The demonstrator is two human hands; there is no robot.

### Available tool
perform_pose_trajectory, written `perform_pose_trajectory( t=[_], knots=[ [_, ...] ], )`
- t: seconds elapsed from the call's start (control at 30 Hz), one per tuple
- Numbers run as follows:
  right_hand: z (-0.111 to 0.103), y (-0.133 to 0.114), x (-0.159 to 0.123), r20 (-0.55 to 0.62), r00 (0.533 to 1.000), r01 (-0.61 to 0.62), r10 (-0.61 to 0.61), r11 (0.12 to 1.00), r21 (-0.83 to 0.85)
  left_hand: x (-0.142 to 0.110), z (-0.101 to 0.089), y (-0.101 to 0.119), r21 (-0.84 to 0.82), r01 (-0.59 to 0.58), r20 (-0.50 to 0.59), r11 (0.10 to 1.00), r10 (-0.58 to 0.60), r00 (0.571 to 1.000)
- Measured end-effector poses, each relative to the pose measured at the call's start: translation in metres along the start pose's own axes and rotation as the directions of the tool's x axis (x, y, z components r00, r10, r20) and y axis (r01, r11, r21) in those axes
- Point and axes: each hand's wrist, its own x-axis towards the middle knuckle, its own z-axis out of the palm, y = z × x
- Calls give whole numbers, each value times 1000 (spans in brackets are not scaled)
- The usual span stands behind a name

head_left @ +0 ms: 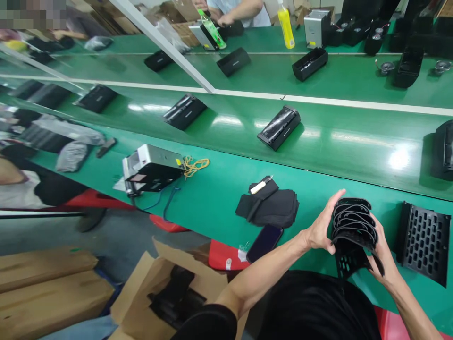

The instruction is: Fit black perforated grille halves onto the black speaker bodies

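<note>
Green work surface (219,191) — both hands' fingers (330,222) grasp a stack of curved black perforated plastic covers (354,226) at near right — handling step; next move requires even side pressure.

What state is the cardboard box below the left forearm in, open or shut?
Open: the cardboard box has its flaps spread outward, and black parts show inside.

No writing can be read. The pale marks on the black housings (280,128) are too small to tell, as is anything on the yellow label (179,162) of the metal box (159,163).
</note>
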Motion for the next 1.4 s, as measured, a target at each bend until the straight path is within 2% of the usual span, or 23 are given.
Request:
perform_pose_trajectory(
  t=[0.17,0.27,0.33,0.43,0.53,0.6,0.67,0.77,0.83,0.87,0.93,0.97,1.03,1.07,1.1,1.13,1.2,1.33,1.4],
  knots=[
    [-1,-3,-4,-23,997,67,-67,997,-24,-1,13,18,-46,38,-92,998,-42,995],
    [-1,-3,-15,-62,998,21,-21,1000,10,0,23,25,-34,62,-166,997,-67,984],
    [0,0,-18,-75,997,0,0,1000,-4,1,28,29,-13,90,-177,996,-91,980],
    [4,11,-13,-40,995,91,-93,994,-57,-1,26,29,11,84,-187,996,-81,979],
    [10,23,3,1,979,203,-203,978,-43,-6,10,17,-27,43,-151,999,-46,987],
    [16,26,17,12,979,204,-204,979,13,-10,-1,1,-57,60,-101,997,-65,993],
    [21,20,30,-4,992,127,-127,988,86,-9,-4,-15,-72,75,-92,995,-82,992],
    [23,2,44,-65,997,-30,42,986,165,3,8,-29,-110,31,-229,993,-56,972],
    [15,-10,50,-91,988,-112,127,982,153,19,20,-26,-124,43,-352,991,-84,932],
    [8,-13,53,-103,979,-161,174,979,124,29,25,-21,-145,96,-382,985,-145,913],
    [-9,-14,59,-120,950,-284,287,958,39,48,31,-10,-218,323,-329,921,-381,864],
    [-18,-12,64,-135,930,-346,342,938,-4,56,32,-5,-254,468,-260,846,-526,810],
    [-33,-6,74,-171,892,-434,418,899,-65,67,31,3,-272,691,-127,670,-737,664],
    [-38,-3,79,-192,881,-454,432,887,-83,71,30,5,-263,743,-107,616,-784,612],
    [-40,-1,83,-215,875,-461,434,882,-95,73,29,6,-254,763,-122,595,-802,585],
    [-40,1,87,-237,871,-463,430,880,-104,73,29,7,-247,759,-163,602,-798,580],
    [-36,1,93,-273,868,-459,415,880,-122,70,29,5,-226,724,-257,652,-757,601],
    [-19,-4,90,-305,878,-423,368,896,-136,58,36,1,-32,611,-371,791,-577,727],
    [-13,-6,84,-303,890,-392,339,910,-134,53,41,-1,51,585,-391,810,-523,758]
  ],
)
